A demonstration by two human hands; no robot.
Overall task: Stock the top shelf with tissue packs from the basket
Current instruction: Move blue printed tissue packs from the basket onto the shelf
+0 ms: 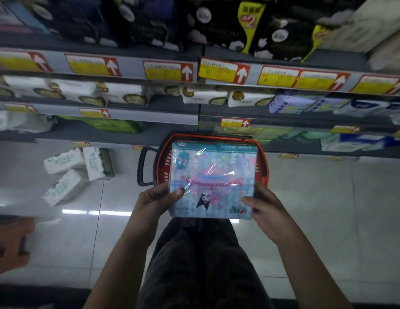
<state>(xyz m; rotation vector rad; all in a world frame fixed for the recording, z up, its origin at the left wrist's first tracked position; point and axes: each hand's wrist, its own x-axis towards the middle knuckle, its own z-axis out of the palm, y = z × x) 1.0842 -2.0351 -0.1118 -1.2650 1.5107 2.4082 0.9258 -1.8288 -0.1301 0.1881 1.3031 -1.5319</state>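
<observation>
Pale tiled floor [328,219], a red basket [164,166] and three white packs [65,161] on it beside the shelving [127,113].

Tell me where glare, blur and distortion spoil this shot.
Head view: white glare streaks cross the blue cartoon-printed plastic tissue pack; bright strips reflect off the glossy pale tiled floor; the grey shelf edges bow from wide-angle distortion; the white packs on the floor are blurred.

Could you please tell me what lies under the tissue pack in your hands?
The red basket sits below the pack; its rim shows around the pack, with a black handle at the left. The pack covers the basket's inside, so whatever is left in it cannot be seen.
</observation>
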